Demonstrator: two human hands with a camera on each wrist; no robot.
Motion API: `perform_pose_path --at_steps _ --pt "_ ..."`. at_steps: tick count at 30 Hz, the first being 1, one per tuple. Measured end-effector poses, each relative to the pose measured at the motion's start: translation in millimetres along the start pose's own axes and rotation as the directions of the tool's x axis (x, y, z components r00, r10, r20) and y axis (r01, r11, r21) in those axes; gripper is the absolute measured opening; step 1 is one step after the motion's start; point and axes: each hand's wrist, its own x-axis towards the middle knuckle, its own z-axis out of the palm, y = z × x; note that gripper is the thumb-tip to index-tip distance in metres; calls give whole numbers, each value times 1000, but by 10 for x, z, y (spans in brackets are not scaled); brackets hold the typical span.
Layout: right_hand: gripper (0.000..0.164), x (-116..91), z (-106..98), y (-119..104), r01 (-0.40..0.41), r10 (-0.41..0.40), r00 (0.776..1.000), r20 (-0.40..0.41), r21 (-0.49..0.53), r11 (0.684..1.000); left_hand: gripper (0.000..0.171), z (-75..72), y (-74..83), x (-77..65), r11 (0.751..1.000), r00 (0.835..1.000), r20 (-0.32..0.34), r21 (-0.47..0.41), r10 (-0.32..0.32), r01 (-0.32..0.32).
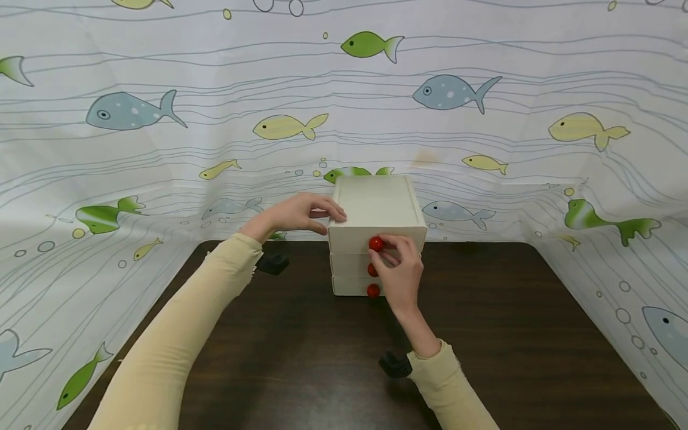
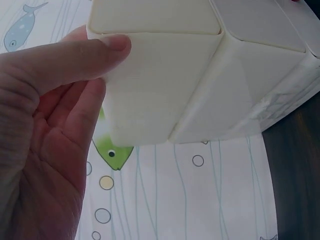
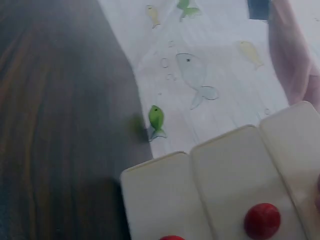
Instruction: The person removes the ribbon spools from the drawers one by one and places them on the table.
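Observation:
A small cream three-drawer box (image 1: 373,200) stands at the far middle of the dark table, each drawer front bearing a round red knob. My right hand (image 1: 402,275) pinches the top red knob (image 1: 376,243) between thumb and fingers. Below it are the middle knob (image 1: 372,270), partly behind the hand, and the bottom knob (image 1: 373,291). All drawers look pushed in. My left hand (image 1: 295,213) grips the box's upper left edge. In the left wrist view its thumb (image 2: 117,44) lies on the side wall (image 2: 150,90) near the front, its other fingers partly hidden at the top.
A dark wooden table (image 1: 301,358) spreads in front of the box. White cloth (image 1: 333,143) printed with fish hangs behind and along both sides. Dark wrist cameras (image 1: 395,364) sit at both cuffs.

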Motion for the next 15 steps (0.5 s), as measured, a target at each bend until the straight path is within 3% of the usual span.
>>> perform_pose_path --at_steps 15 --pt "34 -28 110 6 29 -31 996 -89 -23 999 38 -2 -49 -1 999 999 6 -22 32 -32"
